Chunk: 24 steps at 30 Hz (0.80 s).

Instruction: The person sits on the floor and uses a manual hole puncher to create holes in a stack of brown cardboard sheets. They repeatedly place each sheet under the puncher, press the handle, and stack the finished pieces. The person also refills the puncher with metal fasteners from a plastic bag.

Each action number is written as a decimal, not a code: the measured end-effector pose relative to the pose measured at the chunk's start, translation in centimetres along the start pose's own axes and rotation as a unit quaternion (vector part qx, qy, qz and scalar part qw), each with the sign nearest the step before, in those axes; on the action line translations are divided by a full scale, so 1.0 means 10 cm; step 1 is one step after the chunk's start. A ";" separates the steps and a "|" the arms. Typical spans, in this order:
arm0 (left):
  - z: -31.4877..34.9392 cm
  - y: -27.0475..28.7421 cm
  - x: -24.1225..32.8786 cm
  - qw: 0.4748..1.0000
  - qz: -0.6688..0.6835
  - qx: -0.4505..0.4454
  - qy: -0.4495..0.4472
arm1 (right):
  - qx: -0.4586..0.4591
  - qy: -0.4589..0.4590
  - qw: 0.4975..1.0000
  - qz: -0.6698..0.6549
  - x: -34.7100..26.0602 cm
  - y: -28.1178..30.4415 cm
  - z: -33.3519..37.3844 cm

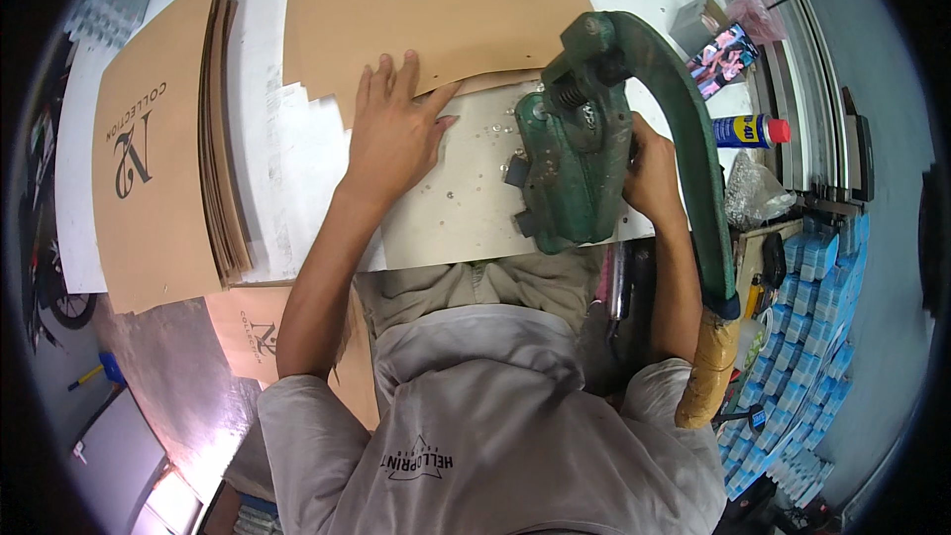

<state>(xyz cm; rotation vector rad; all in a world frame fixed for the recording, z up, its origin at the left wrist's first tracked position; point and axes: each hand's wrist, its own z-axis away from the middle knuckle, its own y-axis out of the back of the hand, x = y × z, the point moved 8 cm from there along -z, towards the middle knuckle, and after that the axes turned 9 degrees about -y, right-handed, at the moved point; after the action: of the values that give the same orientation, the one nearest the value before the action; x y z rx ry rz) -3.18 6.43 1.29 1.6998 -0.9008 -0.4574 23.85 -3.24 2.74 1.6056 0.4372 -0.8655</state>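
My left hand [394, 131] lies with fingers spread on the near edge of a brown kraft paper sheet or bag [446, 30] with dark printing. To its right a green hand-lever press [580, 163] stands on the table; the lever curves back toward me and ends in a tan wrapped grip [709, 369]. The right edge of the brown paper reaches the press head. My right hand [654, 173] is at the right side of the press body, its fingers mostly hidden behind it. Small round metal bits [498, 129] lie scattered between my left hand and the press.
A stack of similar brown pieces [163, 139] lies at the left, with more brown pieces [260, 332] below the table edge. A blue spray can with red cap [751, 132], a clear plastic bag [758, 190] and a grey box [696, 24] are at the right. Blue-wrapped bundles [807, 327] stand beyond.
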 end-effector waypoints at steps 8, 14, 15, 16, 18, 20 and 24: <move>-0.05 0.01 -0.05 0.998 -0.010 0.054 -0.032 | -0.080 0.013 0.988 -0.130 0.18 -0.35 -0.30; -0.19 -0.03 -0.05 0.999 0.035 0.022 -0.022 | -0.153 -0.081 0.945 -0.278 0.31 -0.62 -0.42; -0.21 -0.05 -0.03 0.999 0.037 0.025 -0.020 | -0.154 -0.074 0.948 -0.270 0.33 -0.64 -0.43; -0.23 -0.07 -0.02 0.999 0.039 0.027 -0.019 | -0.154 -0.067 0.950 -0.262 0.33 -0.63 -0.44; -0.28 -0.08 0.02 0.998 0.049 0.031 -0.016 | -0.163 -0.082 0.942 -0.280 0.30 -0.63 -0.42; -0.31 -0.09 0.05 0.997 0.043 0.052 -0.025 | -0.170 -0.099 0.931 -0.309 0.27 -0.66 -0.41; -0.32 -0.09 0.08 0.995 0.019 0.090 -0.040 | -0.143 -0.059 0.947 -0.280 0.32 -0.66 -0.48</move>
<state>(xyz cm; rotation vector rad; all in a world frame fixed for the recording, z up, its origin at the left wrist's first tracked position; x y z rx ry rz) -0.15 7.94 1.59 1.8354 -1.0580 -0.4327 22.67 2.27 -3.96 1.1625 0.9152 -1.2510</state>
